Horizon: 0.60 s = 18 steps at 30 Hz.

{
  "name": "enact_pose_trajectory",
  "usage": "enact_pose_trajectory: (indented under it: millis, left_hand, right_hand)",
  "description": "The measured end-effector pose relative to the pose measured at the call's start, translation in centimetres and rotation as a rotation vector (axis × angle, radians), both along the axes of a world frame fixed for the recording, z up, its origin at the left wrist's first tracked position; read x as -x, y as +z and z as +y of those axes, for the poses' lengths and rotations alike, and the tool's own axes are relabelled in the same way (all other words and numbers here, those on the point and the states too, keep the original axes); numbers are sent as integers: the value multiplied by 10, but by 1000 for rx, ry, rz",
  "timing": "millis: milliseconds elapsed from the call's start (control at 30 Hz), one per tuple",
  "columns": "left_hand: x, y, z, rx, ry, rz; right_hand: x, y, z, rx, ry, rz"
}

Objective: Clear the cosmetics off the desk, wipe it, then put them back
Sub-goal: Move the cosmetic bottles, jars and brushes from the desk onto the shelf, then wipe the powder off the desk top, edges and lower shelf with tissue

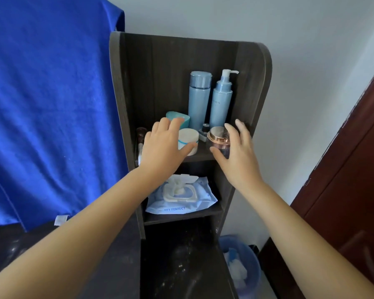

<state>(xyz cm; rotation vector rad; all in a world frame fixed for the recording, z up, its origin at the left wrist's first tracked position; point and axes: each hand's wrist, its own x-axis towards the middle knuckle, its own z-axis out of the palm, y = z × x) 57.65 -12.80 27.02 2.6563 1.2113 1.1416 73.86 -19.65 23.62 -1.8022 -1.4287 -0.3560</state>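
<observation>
Left hand (160, 145): fingers spread and nearly straight, thumb tip against the front of the white jar (188, 140), fingertips reaching past its far-left side. The grip is wide open; nothing is enclosed yet.

Right hand (235, 152): fingers splayed around the rose-gold-lidded jar (219, 140), thumb at the jar's near-left base, index finger at its far-right side. Whether the fingers actually press the jar cannot be told; the grip reads as loosely open about it.

Both jars stand on the upper shelf (201, 157) of the dark wooden unit, the white jar between the two hands, just left of the right grip.

Beyond the left fingertips: a teal case (179, 116). Beyond both grips, at the back of the shelf: a capped pale-blue bottle (199, 100) and a pump bottle (221, 100), upright, side by side. Between the jars, a small dark-capped item (205, 130), too small to identify. Left of the left hand, a brush (141, 134) against the shelf wall.

Below the grips, on the lower shelf: a wet-wipe pack (181, 197), lid flipped open.

Dark counter (117, 255) beneath the left forearm.
</observation>
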Motion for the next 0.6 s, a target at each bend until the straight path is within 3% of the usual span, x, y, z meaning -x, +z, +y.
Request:
enact_pose_trajectory:
  millis: [67, 133, 233, 333, 400, 600]
  left_hand:
    - [17, -6, -18, -101, -152, -170]
    - [33, -24, -39, -163, -306, -227]
    - [40, -79, -46, -62, -400, -99]
    - [31, -132, -20, 310, -187, -21]
    - [19, -152, 4, 491, -10, -22]
    - [-21, -179, 46, 704, 165, 113]
  right_hand:
    - [4, -4, -16, -141, 91, -83]
    - [9, -20, -28, -199, 175, -165]
    - [12, -60, -24, -1, 232, -114]
    - [12, -105, 1, 308, 191, 90]
    - [14, -125, 21, 407, 185, 172]
    - [23, -152, 83, 528, 238, 191]
